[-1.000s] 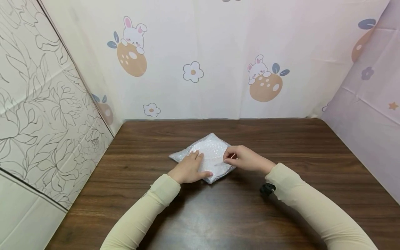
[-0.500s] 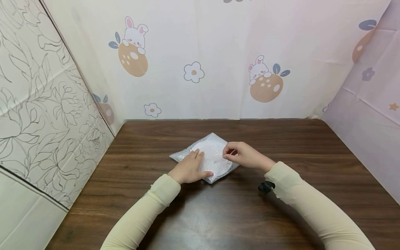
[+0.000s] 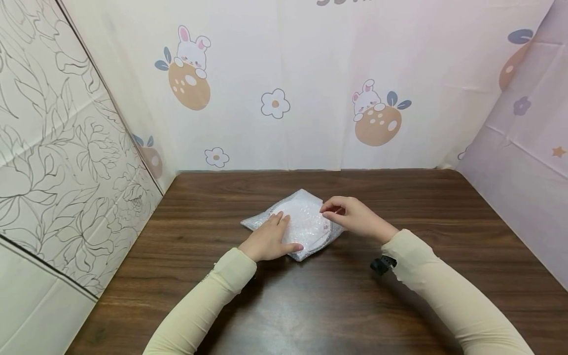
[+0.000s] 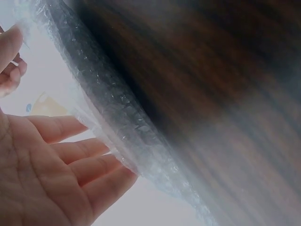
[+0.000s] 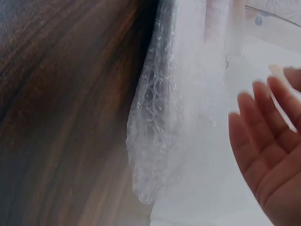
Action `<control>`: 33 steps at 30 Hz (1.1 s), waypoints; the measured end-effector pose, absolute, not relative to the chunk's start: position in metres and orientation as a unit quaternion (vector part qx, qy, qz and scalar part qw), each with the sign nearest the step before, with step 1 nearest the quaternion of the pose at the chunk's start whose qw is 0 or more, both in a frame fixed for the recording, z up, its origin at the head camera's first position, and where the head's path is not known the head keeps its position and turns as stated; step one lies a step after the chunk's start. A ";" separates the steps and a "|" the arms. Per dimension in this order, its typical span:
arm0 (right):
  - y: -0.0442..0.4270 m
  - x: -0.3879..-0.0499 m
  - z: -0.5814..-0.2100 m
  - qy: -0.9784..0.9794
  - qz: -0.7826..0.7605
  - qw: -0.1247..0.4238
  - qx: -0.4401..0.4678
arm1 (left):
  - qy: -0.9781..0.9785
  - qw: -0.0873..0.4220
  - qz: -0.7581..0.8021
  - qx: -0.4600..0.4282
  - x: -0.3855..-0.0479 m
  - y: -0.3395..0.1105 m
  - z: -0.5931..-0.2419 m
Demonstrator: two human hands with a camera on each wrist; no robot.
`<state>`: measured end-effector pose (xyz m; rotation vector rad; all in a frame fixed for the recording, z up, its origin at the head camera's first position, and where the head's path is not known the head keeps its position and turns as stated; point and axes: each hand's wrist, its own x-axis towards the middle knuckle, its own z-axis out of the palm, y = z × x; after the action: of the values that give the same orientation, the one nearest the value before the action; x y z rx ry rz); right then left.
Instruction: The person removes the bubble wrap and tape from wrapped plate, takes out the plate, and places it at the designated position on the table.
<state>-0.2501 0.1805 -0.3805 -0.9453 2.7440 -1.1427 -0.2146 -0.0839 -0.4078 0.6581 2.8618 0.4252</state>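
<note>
On the table lies a flat, pale package in a bubble wrap bag [image 3: 303,209], one corner pointing away from me. My left hand [image 3: 269,240] rests on its near left part with fingers spread. In the left wrist view, the fingertips of that hand [image 4: 51,174] touch the bubble wrap edge [image 4: 117,108]. My right hand [image 3: 355,217] hovers by the right edge, fingers loosely bent, thumb and index tips close together. The right wrist view shows this hand [image 5: 273,146] apart from the bubble wrap [image 5: 157,113], holding nothing visible. Small reddish print [image 3: 326,226] shows near the package's right side.
The dark wood table [image 3: 284,305] reaches back to a wall cloth [image 3: 310,133] with rabbit and flower prints. A line-drawn floral panel [image 3: 57,148] stands on the left, a pale lilac cloth [image 3: 532,148] on the right. A black strap [image 3: 382,265] hangs under the right sleeve.
My right hand has risen slightly away from the package, its finger pinch loosening. The bag's right corner now sticks out farther, and the reddish print has come into view. My left hand stays put.
</note>
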 end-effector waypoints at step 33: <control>0.178 -0.261 -0.409 0.930 -0.211 0.141 -0.266 | 0.959 0.044 0.164 0.229 -0.219 -0.090 -0.401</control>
<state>-0.2610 0.1785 -0.4094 -0.7678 2.6848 -0.6088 -0.2190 -0.0902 -0.4012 0.6986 2.9309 0.5005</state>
